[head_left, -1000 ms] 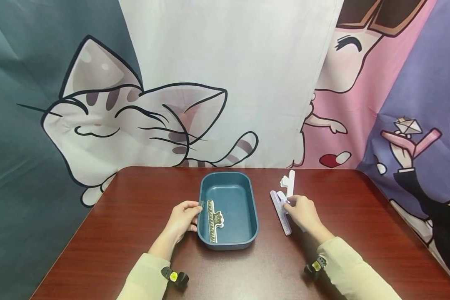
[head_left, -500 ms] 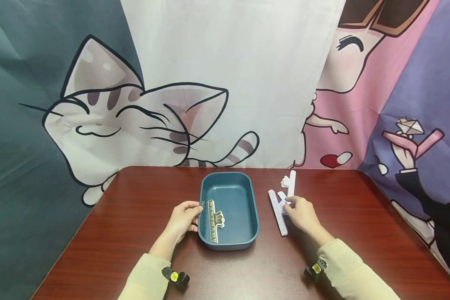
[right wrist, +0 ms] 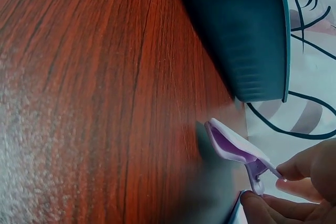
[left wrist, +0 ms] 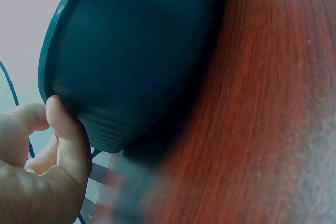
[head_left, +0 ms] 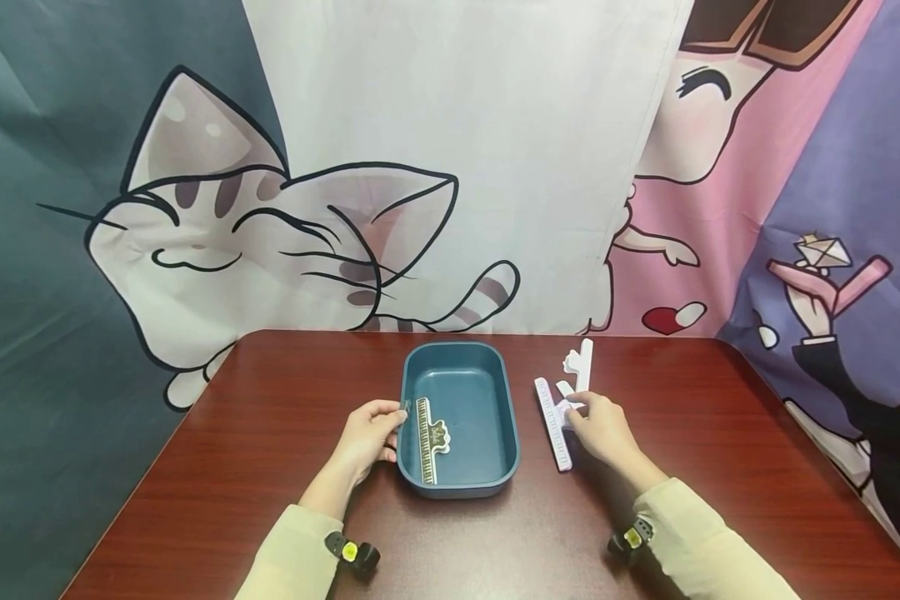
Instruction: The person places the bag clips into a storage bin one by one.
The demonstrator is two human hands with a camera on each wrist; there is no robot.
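Left of centre, the left hand (head_left: pixel 367 435) pinches the left rim of the teal tray (head_left: pixel 457 492); right of centre, the right hand (head_left: pixel 603 427) pinches the lilac clip (head_left: pixel 553 425) by its handle end, where a squeeze off-centre could make it slip or twist. Within the tray, a gold-patterned clip (head_left: pixel 425 442) could slide if the rim were tugged. Farther back, toward centre right, the white clip (head_left: pixel 584 367) lies so near the fingers that a sideways lift could snag it.
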